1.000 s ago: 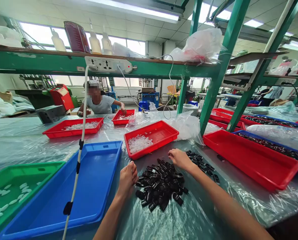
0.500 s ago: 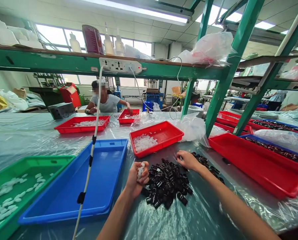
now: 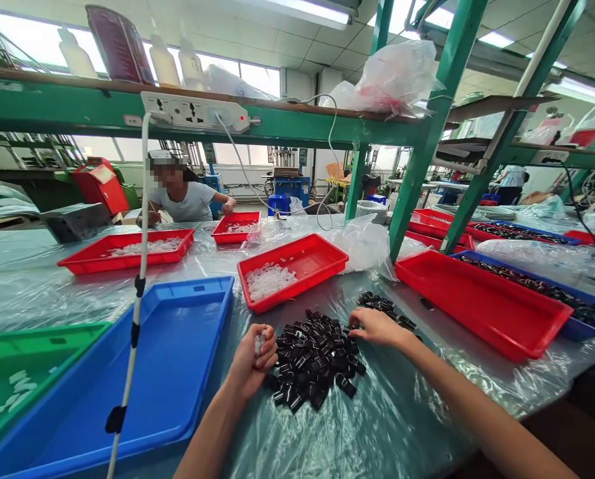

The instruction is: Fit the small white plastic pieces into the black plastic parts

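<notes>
At lower centre, the left hand [image 3: 254, 359] is curled around white pieces [image 3: 260, 342], left of the black parts [image 3: 314, 359]. The right hand [image 3: 377, 326] bends its fingers at the pile's upper right edge; whether they grip anything, I cannot tell.

The tray [image 3: 293, 271] with white pieces [image 3: 270, 281] is plain red, as is the long tray [image 3: 481, 303]. The wide tray [image 3: 127, 372] is solid blue, and the one at its side [image 3: 38, 346] is green, with white pieces [image 3: 20, 382] too. The small parts [image 3: 314, 359] are glossy black with thin pale marks. Clear film gives the table [image 3: 377, 412] a grey-green sheen with white glints. The frame [image 3: 419, 166] is green, the power strip [image 3: 195, 113] white with black sockets and a red switch, the cable [image 3: 136, 313] white with black bands.
</notes>
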Demonstrator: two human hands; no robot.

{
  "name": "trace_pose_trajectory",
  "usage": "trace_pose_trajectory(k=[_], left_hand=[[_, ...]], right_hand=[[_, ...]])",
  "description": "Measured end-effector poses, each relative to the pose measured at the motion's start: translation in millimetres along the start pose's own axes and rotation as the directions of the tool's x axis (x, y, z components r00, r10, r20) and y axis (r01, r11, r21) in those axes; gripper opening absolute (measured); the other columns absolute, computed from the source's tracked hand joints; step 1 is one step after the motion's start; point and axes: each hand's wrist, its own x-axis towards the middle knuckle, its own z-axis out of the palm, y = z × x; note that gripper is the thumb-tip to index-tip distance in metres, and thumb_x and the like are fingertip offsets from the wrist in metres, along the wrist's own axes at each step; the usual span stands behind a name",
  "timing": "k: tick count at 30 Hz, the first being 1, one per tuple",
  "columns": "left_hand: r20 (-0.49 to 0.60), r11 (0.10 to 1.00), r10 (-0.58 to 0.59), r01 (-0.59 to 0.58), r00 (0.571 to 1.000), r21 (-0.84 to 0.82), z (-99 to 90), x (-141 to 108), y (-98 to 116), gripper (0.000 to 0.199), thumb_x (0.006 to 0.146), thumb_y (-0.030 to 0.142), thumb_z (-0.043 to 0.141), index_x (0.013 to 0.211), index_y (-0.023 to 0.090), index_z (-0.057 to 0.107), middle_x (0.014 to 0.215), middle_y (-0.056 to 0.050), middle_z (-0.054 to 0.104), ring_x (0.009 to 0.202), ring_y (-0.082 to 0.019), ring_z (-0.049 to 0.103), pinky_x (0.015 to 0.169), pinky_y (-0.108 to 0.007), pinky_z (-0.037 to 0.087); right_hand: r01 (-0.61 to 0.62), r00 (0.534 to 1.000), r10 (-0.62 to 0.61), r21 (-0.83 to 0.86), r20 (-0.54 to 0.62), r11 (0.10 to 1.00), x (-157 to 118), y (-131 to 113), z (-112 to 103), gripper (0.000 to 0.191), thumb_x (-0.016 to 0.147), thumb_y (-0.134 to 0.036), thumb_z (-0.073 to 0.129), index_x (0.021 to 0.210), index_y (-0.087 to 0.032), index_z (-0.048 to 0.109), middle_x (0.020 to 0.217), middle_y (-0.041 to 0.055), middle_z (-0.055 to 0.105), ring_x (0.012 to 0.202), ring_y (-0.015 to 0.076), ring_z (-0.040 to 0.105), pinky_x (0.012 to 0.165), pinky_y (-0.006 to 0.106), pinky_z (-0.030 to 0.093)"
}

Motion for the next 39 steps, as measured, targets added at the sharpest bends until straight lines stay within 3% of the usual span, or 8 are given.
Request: trace_pose_trajectory(k=[3,6,10,13,16,23,30,39], left_hand=[[-0.017,0.999,0.011,-0.01,1.0,0.051,2.0,-2.6,-1.4,0.016,0.082,0.027,0.059,0.071,0.015,0.055,0.046,0.01,0.033,0.033,-0.001,0.016,0.035,-0.017,0.013],[-0.046,0.995,0.035,-0.031,0.998,0.097,3.0,-3.5,-2.7,0.017,0.082,0.031,0.064,0.081,0.015,0.058,0.047,0.011,0.032,0.034,-0.001,0.016,0.036,-0.017,0.013],[-0.04,0.983,0.029,-0.021,0.999,0.182,4.4,-1.9,-8.0,0.033,0.082,0.044,0.065,0.071,0.017,0.051,0.046,0.011,0.034,0.034,-0.001,0.017,0.037,-0.017,0.014],[0.007,0.964,-0.036,0.033,0.999,0.263,3.6,-0.3,-14.6,0.042,0.083,0.054,0.059,0.064,0.018,0.047,0.041,0.01,0.033,0.031,-0.002,0.015,0.035,-0.018,0.011],[0.071,0.953,-0.115,0.089,0.991,0.29,1.3,0.4,-20.6,0.044,0.084,0.056,0.053,0.062,0.018,0.048,0.039,0.009,0.033,0.03,-0.003,0.015,0.035,-0.019,0.01],[0.138,0.95,-0.157,0.111,0.978,0.293,6.5,-3.9,-28.0,0.037,0.08,0.048,0.05,0.062,0.016,0.051,0.04,0.008,0.033,0.031,-0.003,0.015,0.036,-0.02,0.013],[0.102,0.932,-0.127,0.084,0.987,0.353,12.3,-6.9,-32.7,0.03,0.078,0.04,0.046,0.057,0.019,0.047,0.041,0.007,0.03,0.033,-0.004,0.014,0.037,-0.021,0.013],[0.111,0.794,0.048,-0.105,0.993,0.599,7.7,-6.5,-36.9,0.03,0.079,0.042,0.048,0.058,0.02,0.046,0.045,0.005,0.034,0.037,-0.007,0.024,0.039,-0.022,0.016]], right_hand=[[-0.009,0.998,0.012,0.067,-0.054,0.998,-1.2,-3.3,4.9,0.011,0.081,-0.025,0.068,0.09,-0.02,0.065,0.094,0.0052,0.071,0.087,0.0216,0.064,0.067,0.027,0.038],[-0.001,0.989,0.042,0.274,-0.144,0.962,-0.2,-19.0,-2.6,0.012,0.08,-0.026,0.068,0.09,-0.02,0.064,0.086,0.0032,0.069,0.075,0.0178,0.06,0.066,0.026,0.039],[0.191,0.974,-0.069,0.624,-0.214,0.757,4.1,-66.6,-15.9,0.021,0.082,-0.035,0.067,0.096,-0.019,0.067,0.085,0.0014,0.066,0.066,0.013,0.052,0.062,0.025,0.039],[0.28,0.959,-0.158,0.717,-0.234,0.638,9.1,-102.2,-15.9,0.026,0.083,-0.037,0.066,0.101,-0.019,0.07,0.07,-0.0022,0.06,0.061,0.0117,0.046,0.059,0.025,0.035],[0.326,0.945,-0.206,0.774,-0.254,0.543,12.7,-120.3,-5.3,0.027,0.084,-0.038,0.066,0.102,-0.019,0.071,0.072,-0.002,0.061,0.061,0.0115,0.044,0.059,0.026,0.034],[0.287,0.958,-0.182,0.788,-0.223,0.545,10.8,-118.8,17.4,0.022,0.083,-0.033,0.066,0.1,-0.021,0.072,0.069,-0.0027,0.06,0.061,0.012,0.043,0.059,0.026,0.034],[0.339,0.94,-0.175,0.771,-0.291,0.539,9.4,-117.7,23.7,0.018,0.082,-0.031,0.066,0.097,-0.022,0.074,0.077,-0.0015,0.067,0.061,0.012,0.046,0.06,0.026,0.037],[0.311,0.95,-0.133,0.826,-0.281,0.47,6.6,-118.4,24.5,0.019,0.079,-0.029,0.07,0.094,-0.021,0.077,0.08,-0.0005,0.072,0.06,0.0117,0.05,0.06,0.026,0.039]])
